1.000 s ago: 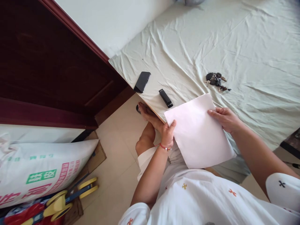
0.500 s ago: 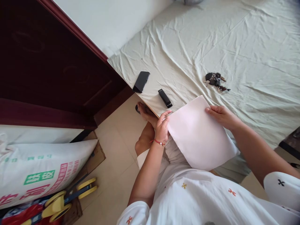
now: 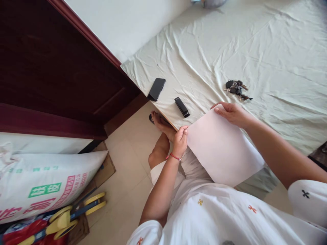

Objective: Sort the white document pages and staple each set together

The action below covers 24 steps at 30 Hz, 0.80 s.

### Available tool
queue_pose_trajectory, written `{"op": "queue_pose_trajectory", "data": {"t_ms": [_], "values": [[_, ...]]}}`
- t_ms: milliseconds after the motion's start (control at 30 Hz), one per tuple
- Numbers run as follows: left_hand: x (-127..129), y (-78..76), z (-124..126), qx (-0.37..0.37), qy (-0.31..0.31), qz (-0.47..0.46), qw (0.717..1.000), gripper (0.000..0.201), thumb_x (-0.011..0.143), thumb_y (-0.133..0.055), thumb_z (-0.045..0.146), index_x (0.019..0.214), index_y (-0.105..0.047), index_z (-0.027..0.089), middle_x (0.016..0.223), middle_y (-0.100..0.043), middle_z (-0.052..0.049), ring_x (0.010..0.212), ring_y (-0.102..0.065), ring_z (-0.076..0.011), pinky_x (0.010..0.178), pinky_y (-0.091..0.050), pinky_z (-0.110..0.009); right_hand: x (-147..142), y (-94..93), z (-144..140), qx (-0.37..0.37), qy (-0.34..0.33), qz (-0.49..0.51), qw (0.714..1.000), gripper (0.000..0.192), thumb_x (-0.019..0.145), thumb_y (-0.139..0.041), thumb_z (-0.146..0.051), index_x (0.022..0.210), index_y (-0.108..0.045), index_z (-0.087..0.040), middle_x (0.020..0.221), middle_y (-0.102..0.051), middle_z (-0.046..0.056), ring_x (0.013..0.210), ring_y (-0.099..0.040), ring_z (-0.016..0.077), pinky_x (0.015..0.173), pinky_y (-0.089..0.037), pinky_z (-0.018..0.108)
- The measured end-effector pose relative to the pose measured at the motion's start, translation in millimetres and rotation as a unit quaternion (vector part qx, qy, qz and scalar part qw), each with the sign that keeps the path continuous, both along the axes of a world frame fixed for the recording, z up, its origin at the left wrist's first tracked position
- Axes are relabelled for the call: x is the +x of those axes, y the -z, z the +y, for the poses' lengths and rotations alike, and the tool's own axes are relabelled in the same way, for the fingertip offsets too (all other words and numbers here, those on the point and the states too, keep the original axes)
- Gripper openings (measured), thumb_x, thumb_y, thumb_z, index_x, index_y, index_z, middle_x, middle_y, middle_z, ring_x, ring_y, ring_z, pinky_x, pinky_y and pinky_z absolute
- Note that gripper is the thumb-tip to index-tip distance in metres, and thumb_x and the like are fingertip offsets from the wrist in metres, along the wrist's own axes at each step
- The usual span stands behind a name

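White paper (image 3: 224, 146) lies tilted above my lap, its blank side facing up; whether it is one sheet or a few I cannot tell. My left hand (image 3: 180, 141) pinches its left corner. At the far top corner, my right hand (image 3: 233, 114) grips the paper with the thumb on top and the fingers underneath. Just beyond the paper's far edge a small black stapler (image 3: 182, 107) rests on the pale bedsheet, apart from both hands.
A black phone (image 3: 156, 89) lies near the edge of the sheet-covered bed (image 3: 286, 61). A bunch of keys (image 3: 236, 89) is beyond my right hand. On the left are a dark red wooden panel (image 3: 63, 64), a white printed sack (image 3: 51, 183) and a yellow-and-blue wheeled thing (image 3: 62, 219).
My right hand has slid from the paper's right edge up and left to its far top corner. My left hand keeps its hold on the left corner.
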<state>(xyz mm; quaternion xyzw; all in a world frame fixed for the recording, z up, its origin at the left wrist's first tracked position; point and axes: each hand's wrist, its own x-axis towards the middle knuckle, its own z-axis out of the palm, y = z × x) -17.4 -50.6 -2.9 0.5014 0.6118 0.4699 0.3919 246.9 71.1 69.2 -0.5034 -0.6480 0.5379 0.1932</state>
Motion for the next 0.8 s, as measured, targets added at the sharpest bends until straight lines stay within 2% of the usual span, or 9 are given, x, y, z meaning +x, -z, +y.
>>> {"op": "queue_pose_trajectory", "data": {"t_ms": [100, 167, 233, 367, 567, 667, 733, 800], "values": [[-1.1, -5.9, -2.6, 0.01, 0.015, 0.035, 0.999, 0.04, 0.105, -0.054, 0.055, 0.111, -0.072, 0.02, 0.111, -0.079, -0.01, 0.109, -0.072, -0.0245, 0.102, -0.054, -0.037, -4.1, -4.2, 6.2, 0.149, -0.049, -0.079, 0.984, 0.055, 0.1, -0.056, -0.057, 0.143, -0.067, -0.023, 0.074, -0.069, 0.001, 0.058, -0.055, 0.015, 0.061, -0.044, 0.03], [-2.4, -10.2, -3.6, 0.014, 0.022, 0.058, 0.998, 0.041, 0.106, -0.052, 0.055, 0.112, -0.072, 0.02, 0.111, -0.079, -0.01, 0.109, -0.072, -0.0244, 0.101, -0.054, -0.037, -4.4, -7.2, 11.8, 0.213, -0.116, -0.105, 0.964, 0.051, 0.101, -0.052, -0.054, 0.134, -0.073, -0.022, 0.089, -0.076, 0.006, 0.068, -0.062, 0.0172, 0.07, -0.048, 0.032], [-3.4, -13.5, -4.0, 0.014, 0.028, 0.074, 0.997, 0.041, 0.106, -0.051, 0.054, 0.113, -0.072, 0.02, 0.112, -0.08, -0.01, 0.109, -0.073, -0.0247, 0.101, -0.055, -0.036, -3.1, -11.2, 17.8, 0.23, -0.176, -0.135, 0.947, 0.047, 0.101, -0.048, -0.054, 0.117, -0.079, -0.022, 0.101, -0.079, 0.009, 0.08, -0.069, 0.0207, 0.077, -0.048, 0.033], [-2.0, -17.3, -4.0, 0.016, 0.034, 0.082, 0.996, 0.042, 0.107, -0.049, 0.055, 0.114, -0.071, 0.02, 0.112, -0.08, -0.01, 0.108, -0.073, -0.0243, 0.099, -0.055, -0.035, 1.0, -19.2, 27.8, 0.189, -0.22, -0.186, 0.939, 0.043, 0.1, -0.047, -0.053, 0.102, -0.077, -0.022, 0.089, -0.077, 0.006, 0.076, -0.066, 0.0204, 0.074, -0.046, 0.032], [-0.5, -18.7, -3.8, 0.001, 0.054, 0.077, 0.996, 0.043, 0.105, -0.051, 0.058, 0.11, -0.071, 0.02, 0.105, -0.078, -0.008, 0.101, -0.07, -0.0219, 0.093, -0.054, -0.032, 6.9, -17.0, 32.9, 0.122, -0.172, -0.173, 0.962, 0.042, 0.094, -0.057, -0.06, 0.092, -0.076, -0.022, 0.077, -0.071, 0.003, 0.071, -0.062, 0.0185, 0.07, -0.045, 0.032], [-4.2, -16.1, -5.5, -0.043, 0.055, 0.049, 0.996, 0.042, 0.099, -0.06, 0.059, 0.104, -0.072, 0.02, 0.083, -0.071, -0.003, 0.077, -0.063, -0.0171, 0.073, -0.051, -0.028, 11.9, -9.7, 32.3, 0.065, -0.108, -0.133, 0.983, 0.043, 0.085, -0.07, -0.065, 0.091, -0.077, -0.023, 0.077, -0.071, 0.002, 0.073, -0.063, 0.0186, 0.068, -0.046, 0.031], [-7.3, -14.8, -7.3, -0.083, 0.048, -0.015, 0.995, 0.043, 0.095, -0.066, 0.062, 0.101, -0.072, 0.019, 0.067, -0.057, 0.003, 0.059, -0.05, -0.0126, 0.057, -0.042, -0.025, 15.7, -3.5, 31.3, 0.016, -0.068, -0.078, 0.995, 0.046, 0.077, -0.079, -0.068, 0.089, -0.077, -0.023, 0.078, -0.072, 0.003, 0.073, -0.064, 0.019, 0.067, -0.048, 0.031], [-10.2, -15.3, -9.3, -0.107, 0.05, -0.082, 0.99, 0.044, 0.091, -0.07, 0.063, 0.098, -0.072, 0.019, 0.062, -0.049, 0.005, 0.051, -0.04, -0.0096, 0.049, -0.033, -0.023, 18.8, 2.9, 30.0, -0.034, -0.05, -0.019, 0.998, 0.048, 0.073, -0.084, -0.069, 0.085, -0.077, -0.023, 0.079, -0.073, 0.003, 0.071, -0.065, 0.0189, 0.067, -0.051, 0.032]]}}
